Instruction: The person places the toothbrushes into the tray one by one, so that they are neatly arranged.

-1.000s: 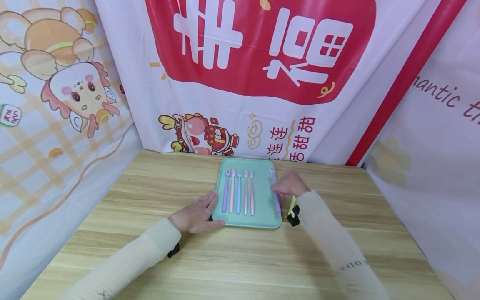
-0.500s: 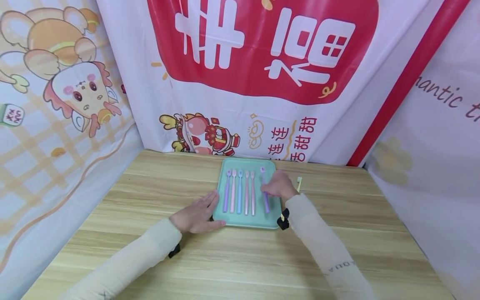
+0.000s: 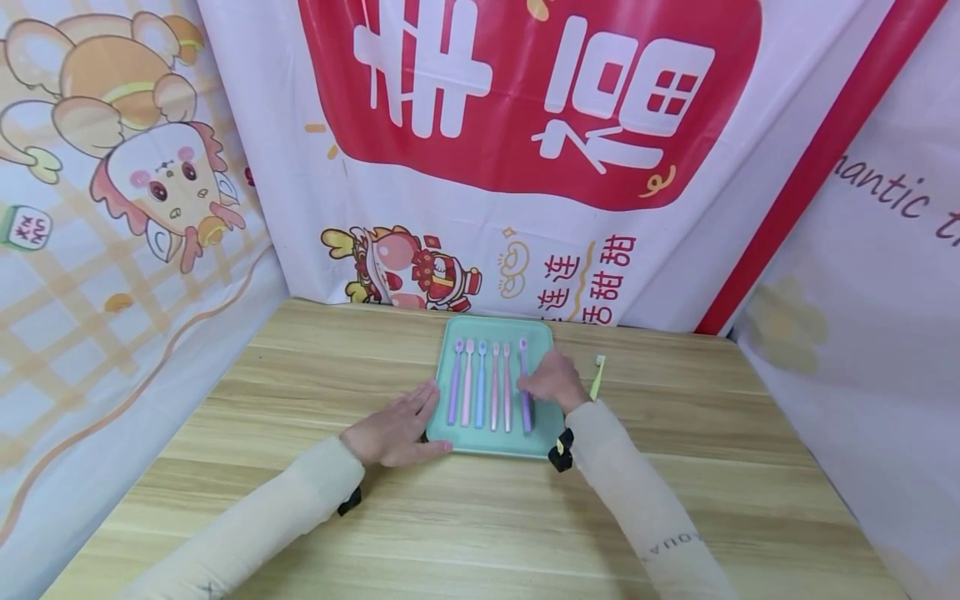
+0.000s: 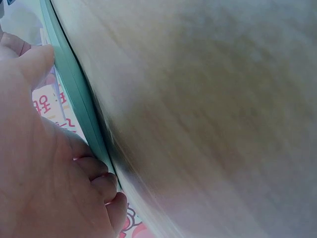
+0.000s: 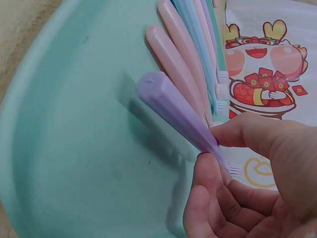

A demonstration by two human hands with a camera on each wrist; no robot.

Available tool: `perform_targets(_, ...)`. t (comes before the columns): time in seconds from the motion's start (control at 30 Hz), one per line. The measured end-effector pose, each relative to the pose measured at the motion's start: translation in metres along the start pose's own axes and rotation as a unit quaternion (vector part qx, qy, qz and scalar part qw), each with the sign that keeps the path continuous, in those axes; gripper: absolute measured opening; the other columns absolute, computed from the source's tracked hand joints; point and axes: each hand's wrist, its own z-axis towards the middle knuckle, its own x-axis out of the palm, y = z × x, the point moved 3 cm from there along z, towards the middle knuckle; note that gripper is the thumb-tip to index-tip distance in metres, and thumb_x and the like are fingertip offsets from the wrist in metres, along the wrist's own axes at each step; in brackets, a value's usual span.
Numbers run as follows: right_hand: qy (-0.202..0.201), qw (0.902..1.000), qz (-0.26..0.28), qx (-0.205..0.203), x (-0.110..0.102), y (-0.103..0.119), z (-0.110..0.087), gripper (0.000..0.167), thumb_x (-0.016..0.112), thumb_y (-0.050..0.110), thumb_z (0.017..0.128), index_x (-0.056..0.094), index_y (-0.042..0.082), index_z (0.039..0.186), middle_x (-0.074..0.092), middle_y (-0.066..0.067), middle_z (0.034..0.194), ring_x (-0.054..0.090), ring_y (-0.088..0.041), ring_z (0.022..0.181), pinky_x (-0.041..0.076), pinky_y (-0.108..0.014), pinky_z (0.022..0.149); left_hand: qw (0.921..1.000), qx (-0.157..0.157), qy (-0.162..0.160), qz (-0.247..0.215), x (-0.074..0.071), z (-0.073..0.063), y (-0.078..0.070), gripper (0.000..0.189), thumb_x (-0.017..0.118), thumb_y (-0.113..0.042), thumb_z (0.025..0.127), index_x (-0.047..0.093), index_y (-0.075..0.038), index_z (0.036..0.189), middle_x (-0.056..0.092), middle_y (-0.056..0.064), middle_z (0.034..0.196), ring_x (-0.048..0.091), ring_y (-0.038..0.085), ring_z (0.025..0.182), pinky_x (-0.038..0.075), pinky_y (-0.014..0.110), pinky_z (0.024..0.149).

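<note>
A mint-green tray [image 3: 495, 452] holds a row of several toothbrushes lying side by side: a purple toothbrush [image 3: 454, 392] at the left, then a pink toothbrush [image 3: 467, 392], a blue toothbrush [image 3: 481, 393] and a pair of pink ones. My right hand [image 3: 557, 382] pinches another purple toothbrush [image 5: 181, 116] between thumb and fingers. In the right wrist view its handle end is raised over the tray and casts a shadow there. At the tray's left front corner rests my left hand [image 3: 393, 429], its fingers along the left side and its thumb at the front rim.
A yellow-green toothbrush [image 3: 597, 379] lies on the wooden table [image 3: 480, 525], right of the tray and partly hidden by the right hand. A printed curtain [image 3: 675, 250] hangs behind the table's back edge, with more printed cloth at both sides.
The right hand has carried its purple toothbrush left from the tray's right rim to beside the row. The yellow-green toothbrush's head has come into sight. The left hand stays at the tray.
</note>
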Motion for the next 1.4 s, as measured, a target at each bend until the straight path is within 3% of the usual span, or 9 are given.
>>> perform_targets(0.33,-0.005,1.0000,-0.004,0.002,0.007,-0.005,0.005,0.018,0.081,0.021,0.086,0.068,0.009,0.084,0.073,-0.007,0.075,0.066,-0.017,0.063,0.052,-0.027,0.053,1.0000,0.001,-0.001,-0.006,-0.001,0.001,-0.001,0.099,0.048,-0.066,0.104,0.014,0.002,0.168,0.006,0.020,0.178,0.010,0.035,0.167,0.020,0.053,0.135)
perform_targets(0.73,-0.010,0.9999,-0.007,0.004,0.012,-0.010,0.008,0.027,0.081,0.021,0.085,0.058,0.013,0.074,0.061,0.000,0.066,0.054,-0.013,0.056,0.044,-0.024,0.047,1.0000,0.005,-0.002,-0.004,0.000,0.001,-0.001,0.099,0.047,-0.066,0.105,0.014,0.003,0.167,0.006,0.021,0.178,0.010,0.036,0.166,0.020,0.053,0.135)
perform_targets(1.4,-0.009,0.9999,-0.011,0.009,0.014,-0.006,0.007,0.020,0.081,0.019,0.085,0.064,0.010,0.081,0.061,-0.001,0.067,0.054,-0.013,0.056,0.044,-0.024,0.047,1.0000,0.004,-0.003,-0.002,-0.001,0.002,0.000,0.099,0.048,-0.066,0.105,0.015,0.003,0.167,0.008,0.021,0.178,0.011,0.036,0.166,0.020,0.052,0.135)
